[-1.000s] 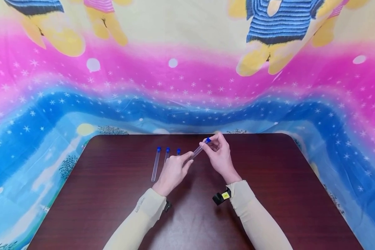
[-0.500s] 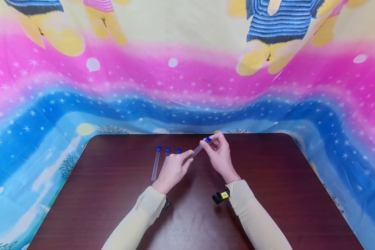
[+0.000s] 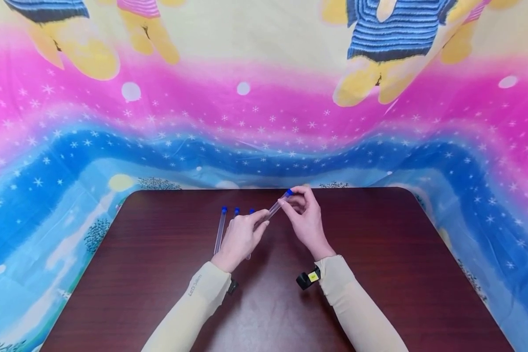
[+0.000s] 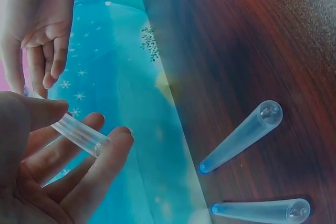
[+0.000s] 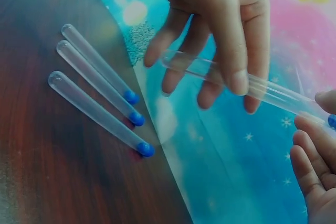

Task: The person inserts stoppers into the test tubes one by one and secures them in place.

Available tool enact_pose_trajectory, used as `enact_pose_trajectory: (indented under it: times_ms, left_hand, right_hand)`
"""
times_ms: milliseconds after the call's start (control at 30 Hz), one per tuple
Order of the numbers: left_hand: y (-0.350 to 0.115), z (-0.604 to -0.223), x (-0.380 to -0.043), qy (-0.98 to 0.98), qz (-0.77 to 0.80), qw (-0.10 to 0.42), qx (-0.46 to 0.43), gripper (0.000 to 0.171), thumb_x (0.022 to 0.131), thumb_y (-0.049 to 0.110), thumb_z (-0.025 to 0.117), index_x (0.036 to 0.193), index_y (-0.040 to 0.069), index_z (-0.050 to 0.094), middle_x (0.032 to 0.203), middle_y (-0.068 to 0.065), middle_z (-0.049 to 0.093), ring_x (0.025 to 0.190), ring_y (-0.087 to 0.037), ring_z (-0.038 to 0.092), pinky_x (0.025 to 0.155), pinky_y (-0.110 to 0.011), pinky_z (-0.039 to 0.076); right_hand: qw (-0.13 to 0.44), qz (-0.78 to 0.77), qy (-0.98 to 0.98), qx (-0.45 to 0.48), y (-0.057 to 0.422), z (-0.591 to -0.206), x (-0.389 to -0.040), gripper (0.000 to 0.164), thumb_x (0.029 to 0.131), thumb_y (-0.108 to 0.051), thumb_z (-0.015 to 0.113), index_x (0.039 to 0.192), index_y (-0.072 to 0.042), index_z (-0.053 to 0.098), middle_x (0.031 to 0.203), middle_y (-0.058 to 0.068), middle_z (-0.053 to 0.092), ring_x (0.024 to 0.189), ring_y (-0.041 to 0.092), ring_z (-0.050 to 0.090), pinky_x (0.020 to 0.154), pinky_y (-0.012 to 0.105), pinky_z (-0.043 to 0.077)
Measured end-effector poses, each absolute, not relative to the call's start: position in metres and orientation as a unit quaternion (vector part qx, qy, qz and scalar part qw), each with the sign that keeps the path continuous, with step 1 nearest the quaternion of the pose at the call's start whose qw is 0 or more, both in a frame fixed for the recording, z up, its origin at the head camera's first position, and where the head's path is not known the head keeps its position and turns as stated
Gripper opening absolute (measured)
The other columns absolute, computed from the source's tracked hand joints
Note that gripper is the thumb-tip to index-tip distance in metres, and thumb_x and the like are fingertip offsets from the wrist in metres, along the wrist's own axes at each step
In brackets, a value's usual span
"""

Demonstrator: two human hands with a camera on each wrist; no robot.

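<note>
A clear test tube [image 3: 273,210] with a blue cap [image 3: 289,192] slants between both hands above the far part of the table. My left hand [image 3: 241,235] pinches its lower body between thumb and fingers; in the right wrist view the rounded end [image 5: 169,59] sticks out past the thumb. At the capped end, my right hand [image 3: 307,222] grips the tube with thumb and forefinger, the other fingers loosely bent. Three more capped test tubes lie side by side on the table, such as the leftmost tube [image 3: 220,230]; my left hand partly covers them in the head view.
The dark wooden table [image 3: 378,269] ends at a far edge just beyond the hands. A patterned cloth [image 3: 264,122] hangs behind it and along both sides. Each wrist wears a small black device, such as the right wrist camera [image 3: 307,279].
Both hands have shifted slightly left with the test tube, whose capped end is a little higher in view. The grips look the same, and the three tubes on the table stay put.
</note>
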State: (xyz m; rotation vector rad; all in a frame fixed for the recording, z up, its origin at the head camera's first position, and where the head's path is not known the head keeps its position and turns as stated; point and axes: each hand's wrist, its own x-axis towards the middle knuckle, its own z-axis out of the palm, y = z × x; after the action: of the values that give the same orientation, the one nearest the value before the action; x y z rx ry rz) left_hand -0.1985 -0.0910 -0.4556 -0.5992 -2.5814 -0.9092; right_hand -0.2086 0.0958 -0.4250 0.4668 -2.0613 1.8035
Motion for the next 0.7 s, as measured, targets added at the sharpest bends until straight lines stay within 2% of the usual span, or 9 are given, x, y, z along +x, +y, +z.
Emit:
enact_pose_trajectory:
  times_ms: [167,233,300,500,700]
  left_hand:
    - [-0.097,-0.455,-0.201,-0.906,-0.330,0.180,-0.192,0.024,0.098,0.019,0.071,0.122,0.017,0.073,0.088,0.001,0.074,0.052,-0.007,0.051,0.047,-0.026,0.041]
    - [-0.102,-0.454,-0.202,-0.905,-0.338,0.183,-0.181,0.026,0.098,0.019,0.071,0.123,0.016,0.073,0.091,0.000,0.074,0.055,-0.008,0.052,0.050,-0.027,0.044]
    - [-0.107,-0.455,-0.202,-0.905,-0.342,0.186,-0.171,0.026,0.097,0.018,0.071,0.123,0.015,0.074,0.093,-0.002,0.074,0.058,-0.009,0.054,0.053,-0.028,0.047]
    - [-0.121,-0.455,-0.200,-0.907,-0.348,0.181,-0.154,0.027,0.098,0.017,0.071,0.124,0.013,0.073,0.098,-0.005,0.074,0.056,-0.009,0.053,0.056,-0.028,0.049]
    - [-0.133,-0.458,-0.198,-0.902,-0.348,0.206,-0.149,0.025,0.095,0.015,0.073,0.120,0.010,0.075,0.083,-0.001,0.065,0.061,-0.012,0.053,0.057,-0.033,0.047]
  right_hand:
    - [0.166,0.635,-0.735,0.170,0.099,-0.445,-0.218,0.058,0.094,-0.002,0.072,0.144,-0.005,0.043,0.107,0.019,0.072,0.097,0.033,0.069,0.088,0.042,0.053]
    - [0.161,0.638,-0.736,0.159,0.101,-0.453,-0.223,0.061,0.095,-0.007,0.073,0.147,-0.014,0.043,0.107,0.014,0.073,0.096,0.029,0.069,0.089,0.042,0.053]
    - [0.162,0.640,-0.736,0.150,0.104,-0.455,-0.225,0.058,0.095,-0.012,0.074,0.145,-0.018,0.046,0.106,0.010,0.073,0.096,0.025,0.069,0.090,0.040,0.052]
    - [0.160,0.627,-0.748,0.145,0.107,-0.456,-0.225,0.047,0.096,-0.023,0.075,0.138,-0.020,0.054,0.105,0.003,0.073,0.097,0.018,0.068,0.091,0.037,0.051]
    - [0.149,0.623,-0.754,0.146,0.106,-0.460,-0.224,0.044,0.096,-0.022,0.074,0.136,-0.017,0.055,0.111,0.008,0.072,0.103,0.021,0.066,0.096,0.043,0.049]
